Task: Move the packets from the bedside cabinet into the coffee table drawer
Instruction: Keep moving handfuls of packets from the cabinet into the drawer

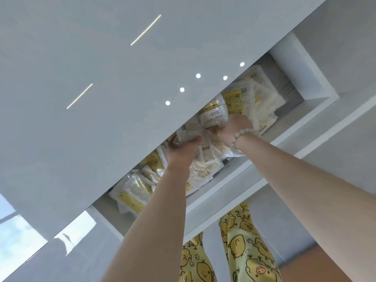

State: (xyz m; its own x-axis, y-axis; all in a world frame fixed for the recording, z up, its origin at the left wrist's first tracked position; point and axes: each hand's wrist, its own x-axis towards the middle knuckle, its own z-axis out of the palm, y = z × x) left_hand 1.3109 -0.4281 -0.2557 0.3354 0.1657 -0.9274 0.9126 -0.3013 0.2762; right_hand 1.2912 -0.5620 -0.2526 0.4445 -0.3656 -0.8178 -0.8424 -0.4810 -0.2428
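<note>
— What are the fingers doing?

— Those of the right hand point(234, 127) are curled round a white packet point(213, 117), the thumb under it, at the middle of the drawer point(227, 178). The left hand point(183, 148) shows only its back. Its thumb and fingers seem to pinch a flat packet point(188, 135) just beside the first, partly under the tabletop point(81, 58) that overhangs the drawer.

— And round them?

— More packets point(134, 192), yellow and white, lie heaped along the drawer from end to end, touching and overlapping. Both held ones rest on or just above that heap.

— So how far along is she?

— Well along, by the look of it, since the drawer already holds a good many. The bedside cabinet is out of sight, so what remains there cannot be told.

— What is left here?

— Probably to set these two down, let go and draw the hands clear of the drawer. It stands open, so shutting it may follow.

— Anything else?

— A bead bracelet point(242, 133) on the right wrist, and patterned trousers point(244, 241) below the drawer front.
</note>
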